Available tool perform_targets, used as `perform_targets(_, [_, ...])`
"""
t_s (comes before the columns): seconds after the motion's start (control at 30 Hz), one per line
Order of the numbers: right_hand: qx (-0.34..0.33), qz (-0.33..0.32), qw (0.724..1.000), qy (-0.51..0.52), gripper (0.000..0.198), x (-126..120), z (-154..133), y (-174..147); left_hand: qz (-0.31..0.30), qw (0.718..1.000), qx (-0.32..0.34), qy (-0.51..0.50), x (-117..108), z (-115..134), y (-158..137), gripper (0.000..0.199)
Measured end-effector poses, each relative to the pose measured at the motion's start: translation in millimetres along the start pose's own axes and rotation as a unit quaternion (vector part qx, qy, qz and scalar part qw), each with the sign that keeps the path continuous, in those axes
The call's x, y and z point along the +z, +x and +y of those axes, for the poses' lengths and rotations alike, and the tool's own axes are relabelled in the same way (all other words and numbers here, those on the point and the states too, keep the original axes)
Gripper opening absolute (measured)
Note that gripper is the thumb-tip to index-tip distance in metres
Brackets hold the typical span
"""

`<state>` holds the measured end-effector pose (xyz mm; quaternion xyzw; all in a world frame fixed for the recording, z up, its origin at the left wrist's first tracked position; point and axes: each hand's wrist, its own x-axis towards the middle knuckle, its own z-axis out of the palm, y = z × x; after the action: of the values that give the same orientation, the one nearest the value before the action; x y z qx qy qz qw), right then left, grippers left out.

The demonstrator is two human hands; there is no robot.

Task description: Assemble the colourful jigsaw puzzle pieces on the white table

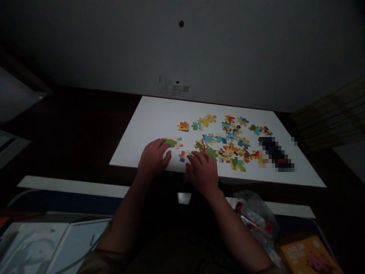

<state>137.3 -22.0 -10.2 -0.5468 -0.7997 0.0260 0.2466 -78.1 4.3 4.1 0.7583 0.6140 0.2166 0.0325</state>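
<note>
Here, a white worktop (148, 121) carries a scatter of coloured puzzle pieces (228, 142) spread from its middle toward the right edge. Both hands rest near the front edge. The left hand (154, 158) lies flat with its fingers loosely spread, the fingertips touching a joined green and pale piece (173, 142); its grip closes on nothing. The right hand (203, 169) lies palm down just beside it, fingers slightly fanned, covering part of a small red and blue piece (182, 156); whether its grip pinches that piece I cannot tell, since the fingers hide it. A pixelated dark object (276, 154) lies near the worktop's right edge, touching the loose pieces. Below the front edge, by the right forearm, sits a crumpled clear plastic bag (255, 217), and an orange box (309, 257) shows at the lower right.
</note>
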Motion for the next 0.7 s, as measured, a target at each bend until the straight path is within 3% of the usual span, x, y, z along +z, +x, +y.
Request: perform_targets(0.7, [0.021, 0.005, 1.0, 0.014, 0.026, -3.4, 7.6, 1.4, 0.039, 0.995, -0.07, 0.054, 1.9, 6.4, -2.0, 0.031])
